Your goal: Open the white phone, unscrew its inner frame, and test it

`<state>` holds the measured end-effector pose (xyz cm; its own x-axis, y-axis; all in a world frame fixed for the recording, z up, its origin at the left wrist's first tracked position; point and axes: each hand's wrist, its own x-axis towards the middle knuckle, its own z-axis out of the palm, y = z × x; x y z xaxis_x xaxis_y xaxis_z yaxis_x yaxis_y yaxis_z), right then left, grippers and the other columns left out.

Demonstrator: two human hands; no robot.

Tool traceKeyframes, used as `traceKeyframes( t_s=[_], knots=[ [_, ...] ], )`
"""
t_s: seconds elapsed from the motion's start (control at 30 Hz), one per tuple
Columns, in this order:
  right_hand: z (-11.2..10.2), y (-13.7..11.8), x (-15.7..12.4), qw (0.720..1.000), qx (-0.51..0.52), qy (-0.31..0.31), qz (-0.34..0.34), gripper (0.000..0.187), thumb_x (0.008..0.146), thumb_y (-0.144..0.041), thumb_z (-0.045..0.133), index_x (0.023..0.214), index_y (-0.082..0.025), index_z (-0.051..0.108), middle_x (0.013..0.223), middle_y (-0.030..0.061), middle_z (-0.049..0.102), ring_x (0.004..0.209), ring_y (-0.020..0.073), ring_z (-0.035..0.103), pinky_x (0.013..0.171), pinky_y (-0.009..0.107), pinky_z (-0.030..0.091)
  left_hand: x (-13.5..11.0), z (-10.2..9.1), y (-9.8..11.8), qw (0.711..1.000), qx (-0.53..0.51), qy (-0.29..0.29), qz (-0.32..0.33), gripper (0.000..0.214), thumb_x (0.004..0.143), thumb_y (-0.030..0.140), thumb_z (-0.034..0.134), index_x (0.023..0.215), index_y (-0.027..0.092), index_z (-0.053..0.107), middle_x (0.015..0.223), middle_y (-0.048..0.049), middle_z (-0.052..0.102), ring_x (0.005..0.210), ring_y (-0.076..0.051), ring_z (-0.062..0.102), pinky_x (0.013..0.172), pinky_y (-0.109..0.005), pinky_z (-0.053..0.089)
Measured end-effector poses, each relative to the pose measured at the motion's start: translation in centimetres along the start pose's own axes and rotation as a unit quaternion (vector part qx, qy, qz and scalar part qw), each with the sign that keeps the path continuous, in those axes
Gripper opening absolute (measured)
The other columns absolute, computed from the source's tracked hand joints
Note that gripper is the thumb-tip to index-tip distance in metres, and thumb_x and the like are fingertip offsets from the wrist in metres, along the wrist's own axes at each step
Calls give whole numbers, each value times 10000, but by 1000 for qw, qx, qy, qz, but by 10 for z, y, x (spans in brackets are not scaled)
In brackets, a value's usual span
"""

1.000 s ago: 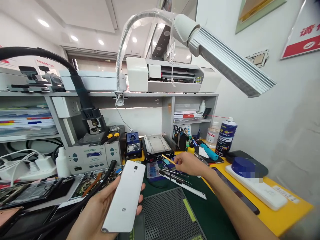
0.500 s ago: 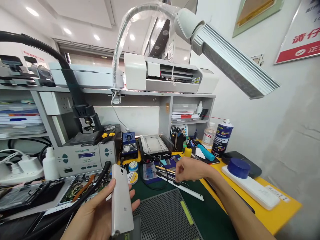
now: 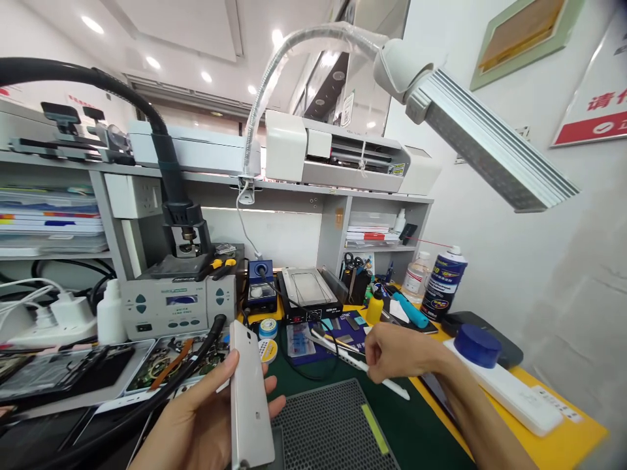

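Note:
A slim silver-white smartphone [image 3: 252,401] stands tilted in my left hand [image 3: 198,414], its back facing up toward me. My thumb presses the near edge and the fingertips come round the far side. Over the middle of the bench, my right hand [image 3: 404,356] is closed with its fingers curled down. It hovers at a long white bar-shaped holder [image 3: 396,389] with thin tools lying by it. Whatever the fingers hold, if anything, is hidden behind the hand. Below lies a dark perforated mat [image 3: 328,424] with a yellow-green strip.
A hot-air station [image 3: 181,303] and a tray of circuit boards [image 3: 164,365] stand to the left, crossed by a black hose [image 3: 200,356]. Behind are a soldering iron stand [image 3: 261,290] and a flat heating plate [image 3: 311,294]. A yellow bottle [image 3: 375,308] and spray can [image 3: 444,284] stand right.
The camera view has shifted, so the bench appears further right and lower. My right hand has moved a little right along the white holder. My left hand keeps the phone in its grip.

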<state>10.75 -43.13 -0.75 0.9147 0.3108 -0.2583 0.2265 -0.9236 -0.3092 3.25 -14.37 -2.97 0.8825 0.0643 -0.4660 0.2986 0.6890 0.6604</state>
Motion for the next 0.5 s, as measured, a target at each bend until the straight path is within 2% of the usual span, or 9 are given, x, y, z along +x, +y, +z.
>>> traceKeyframes(
  t_s=[0.13, 0.3, 0.5],
  knots=[
    [-4, -3, 1, 997, -21, 68, -9, 85, 688, -240, 670, 744, -182, 696, 802, 17, 733, 711, 167, 636, 547, 223, 408, -3, -2, -2, 1000, 5, -10, -5, 439, 901, 221, 655, 1252, -35, 594, 1137, -319, 696, 1050, -456, 698, 830, -602, 622],
    [18, -11, 23, 979, -86, 186, -4, 92, 763, -183, 611, 811, -168, 688, 847, 75, 720, 788, 225, 625, 627, 287, 369, -3, -4, -5, 1000, 13, -9, -21, 465, 868, 225, 695, 1223, -59, 598, 1123, -334, 687, 1018, -470, 704, 819, -588, 627],
    [35, -11, 46, 966, -112, 232, -34, 202, 907, -197, 535, 944, -151, 729, 1028, 129, 720, 1048, 286, 601, 813, 318, 392, -1, -3, -7, 1000, 8, -13, -18, 440, 861, 241, 701, 1201, -27, 621, 1049, -280, 718, 973, -439, 723, 835, -583, 625]
  ],
)
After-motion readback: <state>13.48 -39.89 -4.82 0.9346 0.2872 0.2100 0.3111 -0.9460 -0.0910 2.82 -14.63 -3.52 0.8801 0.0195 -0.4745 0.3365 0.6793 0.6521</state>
